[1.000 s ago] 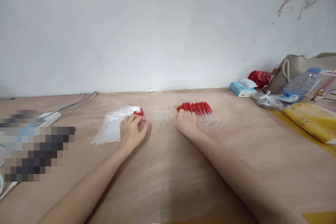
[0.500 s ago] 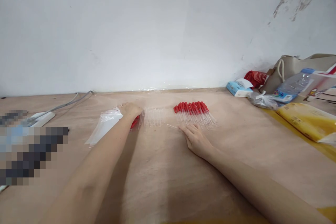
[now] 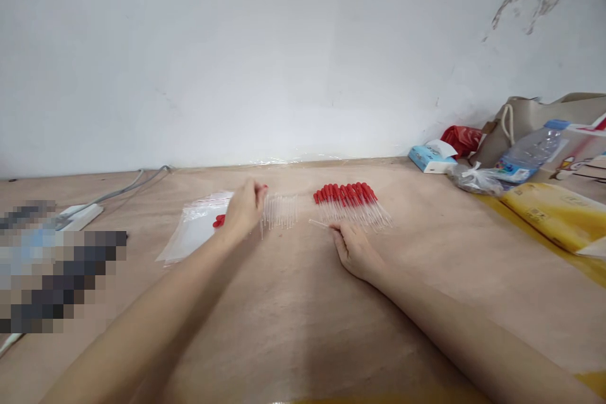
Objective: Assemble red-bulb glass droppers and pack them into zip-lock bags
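My right hand [image 3: 353, 249] pinches a thin clear dropper tube [image 3: 318, 223], whose bare end points left. In my left hand [image 3: 246, 207] the fingers are closed on a small red rubber bulb [image 3: 265, 187], of which only the tip shows. Loose red bulbs [image 3: 219, 221] lie beside the left wrist, partly hidden by it. Just right of that hand is a row of bare dropper tubes [image 3: 281, 211]. Beyond my right hand lie several droppers with red bulbs [image 3: 345, 194] on their far ends, side by side.
A clear zip bag with a white sheet [image 3: 196, 227] lies at left, near a power strip [image 3: 80, 216] with a grey cable. At right are a tissue pack [image 3: 432, 158], a knotted plastic bag [image 3: 476, 178], a water bottle [image 3: 533, 151] and a yellow packet [image 3: 558, 214].
My left hand has lifted from the loose bulbs and come rightward, with a red bulb in its fingers. My right hand, still holding the dropper tube, has shifted slightly right.
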A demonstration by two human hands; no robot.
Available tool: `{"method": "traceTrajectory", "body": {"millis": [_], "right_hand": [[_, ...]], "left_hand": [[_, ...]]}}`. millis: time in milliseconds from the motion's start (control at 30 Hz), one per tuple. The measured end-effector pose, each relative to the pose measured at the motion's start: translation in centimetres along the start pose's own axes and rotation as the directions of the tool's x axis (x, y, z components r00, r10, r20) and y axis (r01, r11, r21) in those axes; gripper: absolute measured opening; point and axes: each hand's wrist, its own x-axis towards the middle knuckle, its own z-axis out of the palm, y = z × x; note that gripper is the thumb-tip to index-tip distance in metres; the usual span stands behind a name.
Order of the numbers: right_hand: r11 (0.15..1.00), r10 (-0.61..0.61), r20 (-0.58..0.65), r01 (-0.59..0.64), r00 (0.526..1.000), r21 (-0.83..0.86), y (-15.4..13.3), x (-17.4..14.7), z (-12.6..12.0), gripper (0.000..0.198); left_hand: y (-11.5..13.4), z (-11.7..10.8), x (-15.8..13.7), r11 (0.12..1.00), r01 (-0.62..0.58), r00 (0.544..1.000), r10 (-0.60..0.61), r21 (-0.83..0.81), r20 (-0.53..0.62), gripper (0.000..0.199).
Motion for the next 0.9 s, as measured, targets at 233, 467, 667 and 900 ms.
{"method": "traceTrajectory", "body": {"millis": [233, 467, 667, 900], "right_hand": [[0.996, -0.014, 0.044, 0.01, 0.999, 0.092, -0.8, 0.0, -0.3, 0.02], [0.989, -0.124, 0.088, 0.117, 0.988, 0.086, -2.2, -0.3, -0.6, 0.017], [0.984, -0.155, 0.196, 0.133, 0.968, 0.122, -2.1, -0.2, -0.5, 0.018], [0.974, -0.188, 0.299, 0.14, 0.935, 0.176, -1.1, 0.1, -0.5, 0.019]], "left_hand": [[1.7, 1.5, -9.8, 0.814, -0.282, 0.914, 0.388, -0.508, 0.115, 0.019], [1.9, 1.8, -9.8, 0.765, -0.228, 0.918, 0.375, -0.602, 0.128, 0.017], [1.5, 2.2, -10.0, 0.749, -0.198, 0.916, 0.371, -0.632, 0.154, 0.019], [1.4, 1.9, -10.3, 0.707, -0.292, 0.862, 0.486, -0.644, 0.143, 0.021]]}}
